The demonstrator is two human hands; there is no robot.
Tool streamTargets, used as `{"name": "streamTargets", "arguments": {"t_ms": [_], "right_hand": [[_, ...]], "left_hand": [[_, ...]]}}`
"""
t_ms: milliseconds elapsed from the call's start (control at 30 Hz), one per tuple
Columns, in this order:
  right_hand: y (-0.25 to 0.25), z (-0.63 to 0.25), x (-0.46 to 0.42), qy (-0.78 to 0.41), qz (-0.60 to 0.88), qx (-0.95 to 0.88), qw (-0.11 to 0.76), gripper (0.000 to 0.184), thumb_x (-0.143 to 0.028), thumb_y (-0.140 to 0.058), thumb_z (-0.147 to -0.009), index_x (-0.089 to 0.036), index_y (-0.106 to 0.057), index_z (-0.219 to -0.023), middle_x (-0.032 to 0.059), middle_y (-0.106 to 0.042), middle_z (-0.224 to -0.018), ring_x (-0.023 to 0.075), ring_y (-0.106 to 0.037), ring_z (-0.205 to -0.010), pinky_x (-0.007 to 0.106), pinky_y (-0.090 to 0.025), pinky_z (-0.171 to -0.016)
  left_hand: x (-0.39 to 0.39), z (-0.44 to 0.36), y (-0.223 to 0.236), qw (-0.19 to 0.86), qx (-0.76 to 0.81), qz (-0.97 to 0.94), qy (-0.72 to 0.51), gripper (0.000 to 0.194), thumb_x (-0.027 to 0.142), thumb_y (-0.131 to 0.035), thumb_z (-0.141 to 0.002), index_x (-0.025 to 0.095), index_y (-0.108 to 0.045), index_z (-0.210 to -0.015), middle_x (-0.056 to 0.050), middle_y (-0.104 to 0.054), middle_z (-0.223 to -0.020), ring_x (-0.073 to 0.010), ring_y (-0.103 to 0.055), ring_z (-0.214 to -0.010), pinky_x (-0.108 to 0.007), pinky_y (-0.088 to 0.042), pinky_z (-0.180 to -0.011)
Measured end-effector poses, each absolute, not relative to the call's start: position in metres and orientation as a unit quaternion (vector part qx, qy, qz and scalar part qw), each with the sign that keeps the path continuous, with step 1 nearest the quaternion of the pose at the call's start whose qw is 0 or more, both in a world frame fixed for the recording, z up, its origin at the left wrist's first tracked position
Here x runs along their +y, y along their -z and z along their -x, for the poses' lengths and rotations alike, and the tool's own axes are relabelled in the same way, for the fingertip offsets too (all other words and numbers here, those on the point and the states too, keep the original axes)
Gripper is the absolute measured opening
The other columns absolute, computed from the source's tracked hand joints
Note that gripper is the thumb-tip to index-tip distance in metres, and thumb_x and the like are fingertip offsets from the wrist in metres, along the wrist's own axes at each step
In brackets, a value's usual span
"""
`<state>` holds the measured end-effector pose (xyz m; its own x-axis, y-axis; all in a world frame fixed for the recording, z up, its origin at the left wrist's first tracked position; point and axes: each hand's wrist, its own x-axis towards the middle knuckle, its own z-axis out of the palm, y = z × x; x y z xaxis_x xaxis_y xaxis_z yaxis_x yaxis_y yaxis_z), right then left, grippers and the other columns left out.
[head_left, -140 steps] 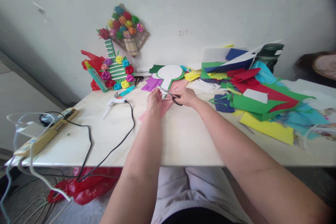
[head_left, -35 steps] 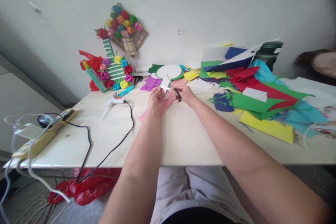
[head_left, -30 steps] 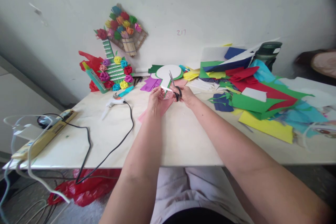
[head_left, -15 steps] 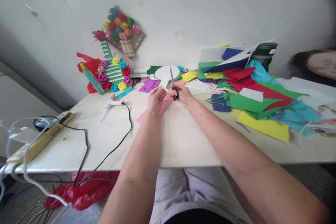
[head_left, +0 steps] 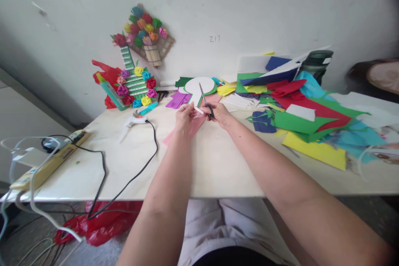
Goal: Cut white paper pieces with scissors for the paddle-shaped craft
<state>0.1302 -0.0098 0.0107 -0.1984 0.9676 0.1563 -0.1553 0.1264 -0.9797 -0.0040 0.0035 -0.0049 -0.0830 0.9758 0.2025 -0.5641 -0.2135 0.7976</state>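
Note:
Between its fingertips my left hand (head_left: 185,114) pinches a small white paper strip (head_left: 198,110), which reaches across toward my other hand. My right hand (head_left: 220,114) is closed around the black handles of a pair of scissors (head_left: 203,94), whose blades point up and away from me. Both hands are close together, over the table's middle. Below them lies a sheet of pink paper (head_left: 196,128). Just beyond the hands is a white-faced cutout with a round head and green edging (head_left: 199,85). Purple paper (head_left: 178,99) rests to its left.
A hot glue gun (head_left: 136,121) with a black cord lies left, near a power strip (head_left: 50,160). Behind stand a glue bottle (head_left: 111,91) and a flower-decorated green-and-white craft (head_left: 137,86). Coloured paper sheets (head_left: 305,122) pile up at right, before a dark green bottle (head_left: 315,64).
The scissor blades have tilted to the left. The white strip now shows more plainly between the hands. My head view has shifted slightly.

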Motion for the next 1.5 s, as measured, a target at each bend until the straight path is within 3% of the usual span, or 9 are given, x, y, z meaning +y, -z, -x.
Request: {"name": "streamTargets", "arguments": {"t_ms": [133,433,633,867,1500], "right_hand": [[-0.013,-0.141,-0.01,-0.534,0.382,-0.59,0.47,0.032,-0.043,-0.062,-0.065,-0.013,-0.058,-0.077,-0.002,-0.055,-0.052,0.0036,-0.044,-0.035,0.014,-0.019,-0.028],[-0.014,-0.153,-0.012,-0.53,0.361,-0.7,0.315,0.038,-0.049,-0.058,-0.069,-0.012,-0.055,-0.075,0.0004,-0.058,-0.05,0.0053,-0.046,-0.034,0.016,-0.027,-0.029],[-0.014,-0.153,-0.012,-0.527,0.331,-0.726,0.291,0.037,-0.051,-0.055,-0.071,-0.014,-0.05,-0.071,0.0006,-0.058,-0.05,0.0063,-0.047,-0.034,0.016,-0.026,-0.028],[-0.015,-0.154,-0.013,-0.518,0.335,-0.736,0.278,0.036,-0.049,-0.055,-0.072,-0.014,-0.049,-0.067,0.0003,-0.057,-0.049,0.0055,-0.046,-0.034,0.016,-0.023,-0.027],[-0.026,-0.149,-0.023,-0.5,0.383,-0.728,0.269,0.033,-0.045,-0.063,-0.065,-0.014,-0.05,-0.061,-0.0034,-0.051,-0.043,0.0036,-0.039,-0.031,0.016,-0.027,-0.029]], "left_hand": [[0.003,0.006,0.004,0.548,0.278,-0.369,-0.698,0.01,0.017,-0.066,-0.066,0.012,-0.058,-0.065,0.004,-0.051,-0.05,-0.004,-0.049,-0.043,-0.016,-0.039,-0.047],[0.011,0.011,0.011,0.558,0.265,-0.285,-0.733,0.01,0.021,-0.064,-0.068,0.014,-0.058,-0.072,0.003,-0.056,-0.059,-0.0044,-0.054,-0.051,-0.017,-0.043,-0.055],[0.014,0.011,0.013,0.566,0.249,-0.27,-0.738,0.006,0.019,-0.06,-0.073,0.014,-0.058,-0.076,-0.003,-0.063,-0.073,-0.0113,-0.062,-0.074,-0.026,-0.047,-0.075],[0.014,0.01,0.011,0.579,0.281,-0.238,-0.728,0.011,0.023,-0.06,-0.073,0.014,-0.057,-0.078,-0.007,-0.065,-0.075,-0.016,-0.063,-0.079,-0.028,-0.048,-0.075],[0.011,0.011,0.007,0.576,0.299,-0.227,-0.726,0.018,0.031,-0.06,-0.073,0.014,-0.057,-0.077,-0.007,-0.065,-0.078,-0.0149,-0.063,-0.077,-0.023,-0.049,-0.066]]}}
